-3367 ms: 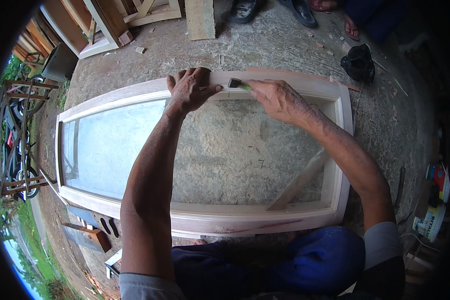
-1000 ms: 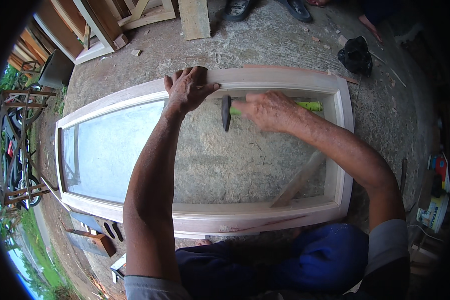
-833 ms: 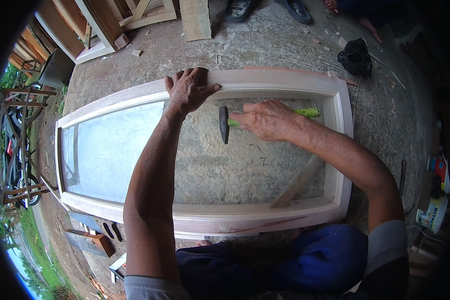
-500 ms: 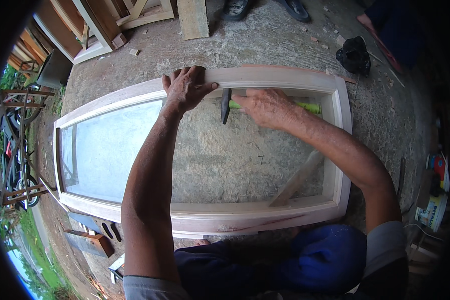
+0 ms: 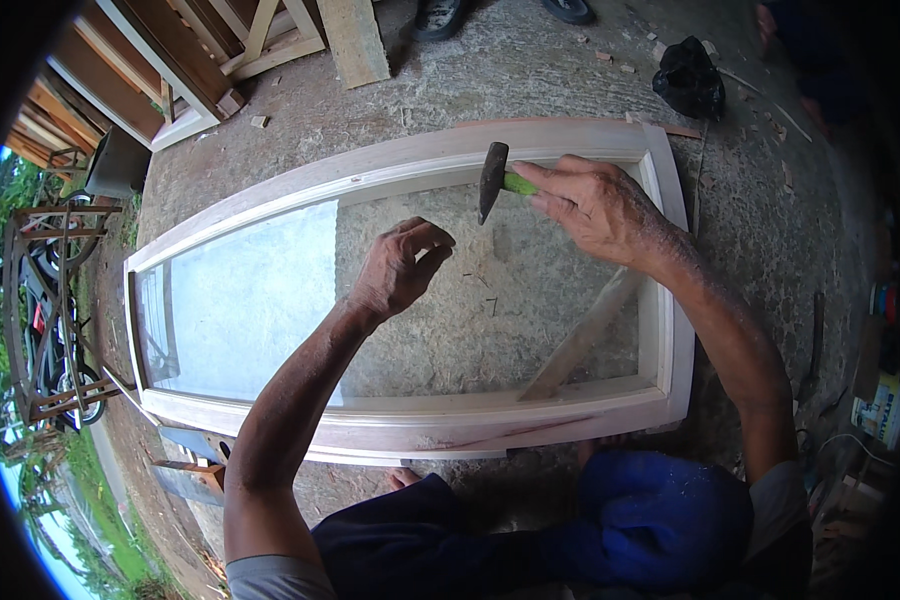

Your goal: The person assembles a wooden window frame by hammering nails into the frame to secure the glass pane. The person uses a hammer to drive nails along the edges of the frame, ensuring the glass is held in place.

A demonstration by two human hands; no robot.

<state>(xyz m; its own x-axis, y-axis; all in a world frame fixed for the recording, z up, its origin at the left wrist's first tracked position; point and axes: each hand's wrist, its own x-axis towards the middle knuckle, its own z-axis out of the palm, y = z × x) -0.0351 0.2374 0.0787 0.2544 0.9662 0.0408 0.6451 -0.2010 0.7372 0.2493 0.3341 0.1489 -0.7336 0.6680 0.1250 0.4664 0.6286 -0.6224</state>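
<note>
A long pale wooden frame (image 5: 530,432) lies flat on the ground before me, with a glass pane (image 5: 255,290) set in it. My right hand (image 5: 600,205) grips a hammer (image 5: 491,183) by its green handle, the dark head raised over the far side of the frame. Above the glass, near its middle, my left hand (image 5: 402,268) is closed with thumb and fingers together. Anything pinched there is too small or hidden to make out. Through the glass shows a strip of wood (image 5: 585,335) at the right.
Wooden frames (image 5: 160,60) stand at the far left, beside a loose board (image 5: 358,42). A black plastic bag (image 5: 690,80) and sandals (image 5: 437,18) lie beyond the frame. At near left is a handsaw (image 5: 192,440); a white tub (image 5: 882,410) sits at the right.
My left hand has left the far rail and come nearer, over the glass, its fingers now closed. The hammer has moved right and up from the rail's inner edge. My view has shifted slightly.
</note>
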